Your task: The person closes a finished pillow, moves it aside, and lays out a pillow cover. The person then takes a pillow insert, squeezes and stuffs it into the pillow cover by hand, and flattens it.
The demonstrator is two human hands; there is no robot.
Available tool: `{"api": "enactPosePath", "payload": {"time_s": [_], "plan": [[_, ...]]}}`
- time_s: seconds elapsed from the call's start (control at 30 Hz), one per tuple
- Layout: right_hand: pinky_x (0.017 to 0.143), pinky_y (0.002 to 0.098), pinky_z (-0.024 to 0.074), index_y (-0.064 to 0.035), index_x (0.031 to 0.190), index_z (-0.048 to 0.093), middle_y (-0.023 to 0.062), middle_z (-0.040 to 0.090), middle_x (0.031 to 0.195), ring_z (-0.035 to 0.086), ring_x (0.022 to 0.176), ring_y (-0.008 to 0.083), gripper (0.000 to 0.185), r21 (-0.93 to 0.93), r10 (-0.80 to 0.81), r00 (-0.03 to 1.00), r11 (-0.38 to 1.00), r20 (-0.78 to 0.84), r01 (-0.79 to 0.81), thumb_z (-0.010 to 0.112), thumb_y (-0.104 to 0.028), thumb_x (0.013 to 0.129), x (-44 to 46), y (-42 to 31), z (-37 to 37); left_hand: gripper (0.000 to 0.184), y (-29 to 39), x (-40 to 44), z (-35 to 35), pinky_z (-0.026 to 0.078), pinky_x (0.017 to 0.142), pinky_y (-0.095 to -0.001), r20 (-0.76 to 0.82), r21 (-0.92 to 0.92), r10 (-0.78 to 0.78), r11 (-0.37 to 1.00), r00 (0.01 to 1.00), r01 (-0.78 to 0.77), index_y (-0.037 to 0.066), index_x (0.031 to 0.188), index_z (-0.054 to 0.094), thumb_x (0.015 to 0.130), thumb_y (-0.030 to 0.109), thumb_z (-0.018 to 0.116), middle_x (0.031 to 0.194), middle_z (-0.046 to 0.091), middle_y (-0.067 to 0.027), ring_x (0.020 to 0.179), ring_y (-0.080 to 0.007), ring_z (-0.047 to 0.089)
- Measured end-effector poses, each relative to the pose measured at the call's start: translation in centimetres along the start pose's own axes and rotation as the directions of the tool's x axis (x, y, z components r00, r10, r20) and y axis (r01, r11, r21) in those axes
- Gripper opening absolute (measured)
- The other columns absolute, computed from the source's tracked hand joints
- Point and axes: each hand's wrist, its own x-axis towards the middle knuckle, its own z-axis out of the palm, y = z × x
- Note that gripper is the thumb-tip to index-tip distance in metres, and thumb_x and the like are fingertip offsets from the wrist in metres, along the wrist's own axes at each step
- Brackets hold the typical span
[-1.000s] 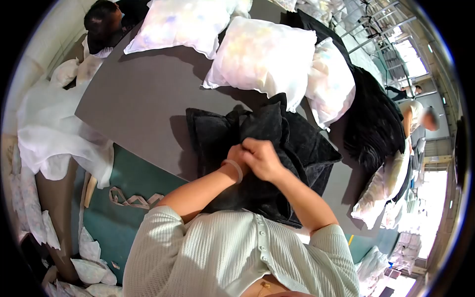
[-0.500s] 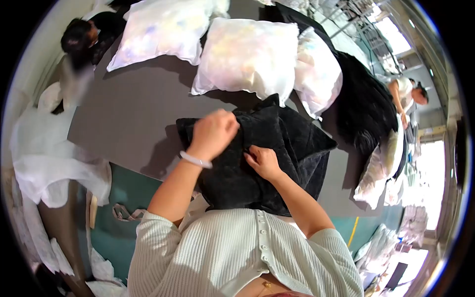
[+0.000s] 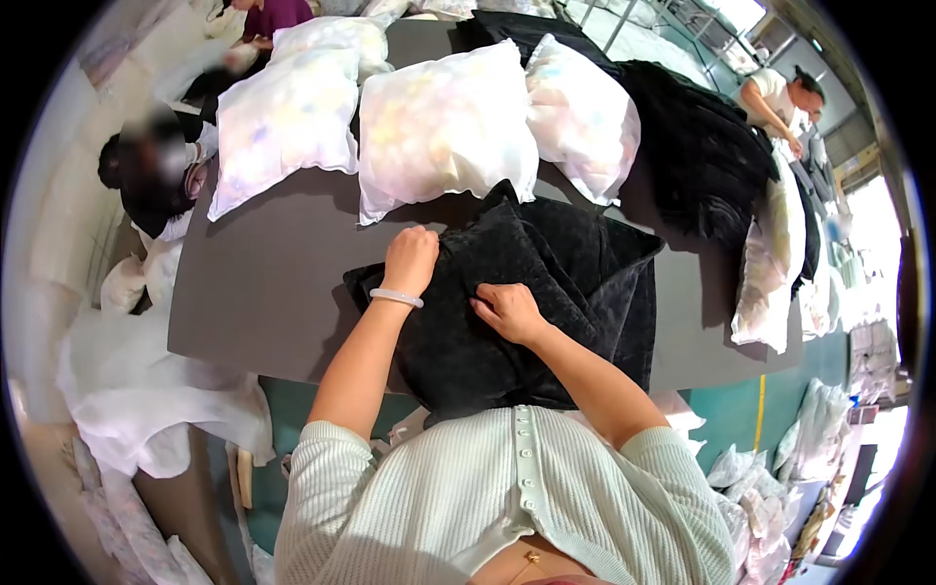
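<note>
A black, velvety cushion cover [image 3: 546,263] lies bunched and folded at the near edge of the table, partly against my body. My left hand [image 3: 411,259], with a pale bangle at its wrist, is closed at the cover's upper left, fingers curled on the fabric. Lower and to the right, my right hand [image 3: 507,310] pinches the cloth near its middle. Just beyond the cover sits a plump white cushion insert [image 3: 444,132] with pastel filling showing through.
More white inserts flank it, one at left [image 3: 288,127] and one at right [image 3: 585,122]. A heap of black fabric [image 3: 697,166] covers the grey table's [image 3: 253,283] right side. People work at the left and far right. White cloth [image 3: 166,390] hangs at lower left.
My left hand, blurred before, now appears sharp against the cover's upper left. My right hand keeps its hold on the fabric. The whole view has shifted with my head.
</note>
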Motion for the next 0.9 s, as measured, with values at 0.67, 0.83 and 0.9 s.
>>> {"api": "enactPosePath", "payload": {"time_s": [0.67, 0.83, 0.9], "plan": [[0.062, 0.0472, 0.0469, -0.0026, 0.073, 0.06, 0.0192, 0.06, 0.067, 0.061, 0.067, 0.0385, 0.029, 0.197, -0.03, 0.996, 0.979, -0.084, 0.046, 0.058, -0.029, 0.084, -1.5, 0.0, -2.0, 0.007, 4.1, -2.3, -2.6, 0.046, 0.061, -0.0441, -0.25, -0.07, 0.106, 0.989, 0.963, -0.127, 0.005, 0.085, 0.055, 0.086, 0.011, 0.059, 0.081, 0.053, -0.0133, 0.072, -0.0351, 0.058], [0.059, 0.0453, 0.0433, -0.001, 0.078, 0.058, 0.0204, 0.057, 0.068, 0.056, 0.064, 0.0395, 0.023, 0.244, -0.088, 0.944, 0.955, -0.318, 0.171, 0.06, -0.022, 0.086, 4.9, -0.6, -5.1, 0.007, 2.4, -0.8, -1.4, 0.046, 0.066, -0.0408, -0.231, -0.273, -0.106, 0.961, 0.967, 0.04, 0.004, 0.084, 0.064, 0.085, 0.011, 0.062, 0.082, 0.059, -0.0135, 0.072, -0.0335, 0.058], [0.061, 0.0437, 0.0448, -0.003, 0.082, 0.06, 0.0181, 0.059, 0.07, 0.058, 0.068, 0.0379, 0.017, 0.127, -0.151, 0.903, 0.968, -0.402, 0.218, 0.063, -0.02, 0.083, 9.2, 0.0, -5.5, 0.008, 1.9, -0.4, -1.2, 0.046, 0.068, -0.0421, -0.182, -0.172, -0.102, 0.983, 0.978, 0.071, 0.004, 0.083, 0.065, 0.083, 0.012, 0.063, 0.082, 0.06, -0.0148, 0.075, -0.0354, 0.058]]}}
